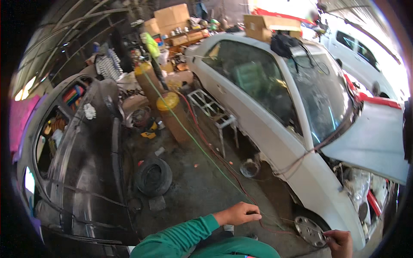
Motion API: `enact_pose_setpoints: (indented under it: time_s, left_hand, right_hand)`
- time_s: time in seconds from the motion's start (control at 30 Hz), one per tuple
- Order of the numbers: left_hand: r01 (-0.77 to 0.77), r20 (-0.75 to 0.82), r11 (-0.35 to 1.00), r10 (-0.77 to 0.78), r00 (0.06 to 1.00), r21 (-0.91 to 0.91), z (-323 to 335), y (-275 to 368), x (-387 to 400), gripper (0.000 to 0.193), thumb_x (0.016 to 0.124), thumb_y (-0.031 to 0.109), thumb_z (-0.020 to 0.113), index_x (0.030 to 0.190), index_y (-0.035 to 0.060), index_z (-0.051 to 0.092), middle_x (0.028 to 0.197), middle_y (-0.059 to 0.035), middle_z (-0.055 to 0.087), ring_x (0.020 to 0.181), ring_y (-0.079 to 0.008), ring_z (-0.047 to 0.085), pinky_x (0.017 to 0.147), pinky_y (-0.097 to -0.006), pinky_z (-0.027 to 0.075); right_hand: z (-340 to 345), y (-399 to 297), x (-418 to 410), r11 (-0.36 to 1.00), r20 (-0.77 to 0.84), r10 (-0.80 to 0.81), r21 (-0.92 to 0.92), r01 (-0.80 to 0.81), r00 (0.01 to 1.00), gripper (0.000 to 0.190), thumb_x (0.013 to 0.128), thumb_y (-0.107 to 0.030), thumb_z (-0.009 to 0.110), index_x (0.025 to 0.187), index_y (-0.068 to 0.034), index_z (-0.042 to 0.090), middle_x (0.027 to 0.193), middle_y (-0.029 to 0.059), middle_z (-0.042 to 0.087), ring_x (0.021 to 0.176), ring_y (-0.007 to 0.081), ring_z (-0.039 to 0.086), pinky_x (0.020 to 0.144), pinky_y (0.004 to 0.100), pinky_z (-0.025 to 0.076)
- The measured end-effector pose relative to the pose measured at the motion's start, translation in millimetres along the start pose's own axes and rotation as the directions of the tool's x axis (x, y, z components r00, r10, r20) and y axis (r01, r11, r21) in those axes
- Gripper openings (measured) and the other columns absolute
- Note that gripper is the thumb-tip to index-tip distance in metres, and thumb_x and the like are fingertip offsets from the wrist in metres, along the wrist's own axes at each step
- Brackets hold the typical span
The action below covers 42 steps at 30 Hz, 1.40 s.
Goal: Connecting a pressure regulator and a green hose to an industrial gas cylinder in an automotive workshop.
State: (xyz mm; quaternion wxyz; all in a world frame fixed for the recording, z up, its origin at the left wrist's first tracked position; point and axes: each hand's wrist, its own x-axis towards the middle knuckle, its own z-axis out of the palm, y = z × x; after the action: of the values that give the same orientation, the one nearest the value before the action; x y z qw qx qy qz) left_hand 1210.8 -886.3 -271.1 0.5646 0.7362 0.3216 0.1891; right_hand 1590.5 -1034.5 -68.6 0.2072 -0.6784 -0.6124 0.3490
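Note:
A thin wire runs between my hands in front of my body, low in the head view. My left hand has its fingers closed on one part of it. At the lower right my right hand pinches the other part between thumb and fingertips, in front of the wheel of a light grey car. A green cord and a red hose stretch from the back of the floor to near my left hand. What the wire is made of I cannot tell.
At the left stands a dark car body. A tire lies on the floor beside it. Cylinders with yellow tops, a metal step stand and a coil of wire stand between the cars. Cardboard boxes fill the back.

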Motion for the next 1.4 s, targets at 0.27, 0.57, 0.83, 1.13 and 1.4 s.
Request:
enact_pose_setpoints:
  time_s: [0.27,0.57,0.83,1.13,1.4]
  left_hand:
    - [-0.082,-0.448,0.981,-0.006,0.894,-0.177,-124,30,-139,0.034,0.104,0.035,0.063,0.100,0.0037,0.075,0.083,-0.0038,0.068,0.073,-0.0117,0.055,0.067,-0.0362,0.047]
    - [-0.530,-0.830,0.717,-0.122,0.544,-0.452,-250,-70,-317,0.027,0.103,0.027,0.067,0.093,0.0026,0.074,0.077,-0.0041,0.063,0.068,-0.0087,0.045,0.062,-0.0322,0.039]
    - [0.026,-0.959,0.982,-0.186,0.213,-0.185,-296,-107,-418,0.023,0.101,0.030,0.069,0.094,0.0099,0.076,0.079,-0.0027,0.063,0.066,-0.0143,0.048,0.058,-0.0397,0.041]
    - [-0.552,-0.838,0.716,-0.544,-0.056,-0.428,-347,-213,-412,0.029,0.103,0.024,0.067,0.083,0.0029,0.069,0.074,-0.0038,0.058,0.060,-0.0147,0.043,0.058,-0.0358,0.040]
    - [-0.010,-0.882,0.908,-0.409,-0.235,-0.418,-426,-228,-432,0.037,0.098,0.032,0.070,0.074,0.0052,0.064,0.070,-0.0016,0.055,0.067,-0.0144,0.050,0.065,-0.0327,0.040]
  right_hand:
    - [59,-106,104,0.913,-0.190,-0.393,0.033,0.406,0.900,0.010,0.073,0.001,0.069,0.081,0.003,0.073,0.074,0.0090,0.068,0.068,0.0178,0.064,0.065,0.0287,0.049]
    - [192,-310,218,0.665,0.258,-0.745,0.358,0.655,0.615,0.018,0.088,-0.016,0.075,0.087,0.002,0.072,0.076,0.0130,0.070,0.069,0.0247,0.066,0.064,0.0335,0.051]
    - [319,-397,352,0.566,0.602,-0.560,-0.223,0.794,0.569,0.030,0.096,-0.034,0.070,0.100,-0.004,0.075,0.082,0.0168,0.069,0.074,0.0351,0.067,0.070,0.0459,0.053]
    - [481,-419,504,0.770,0.405,-0.632,0.238,0.592,0.660,0.035,0.097,-0.030,0.075,0.080,0.001,0.068,0.064,0.0062,0.051,0.064,0.0139,0.053,0.060,0.0393,0.045]
    - [550,-406,544,0.855,0.546,-0.509,0.233,0.463,0.666,0.035,0.094,-0.032,0.074,0.099,0.003,0.076,0.087,0.0159,0.076,0.079,0.0228,0.070,0.070,0.0420,0.053]
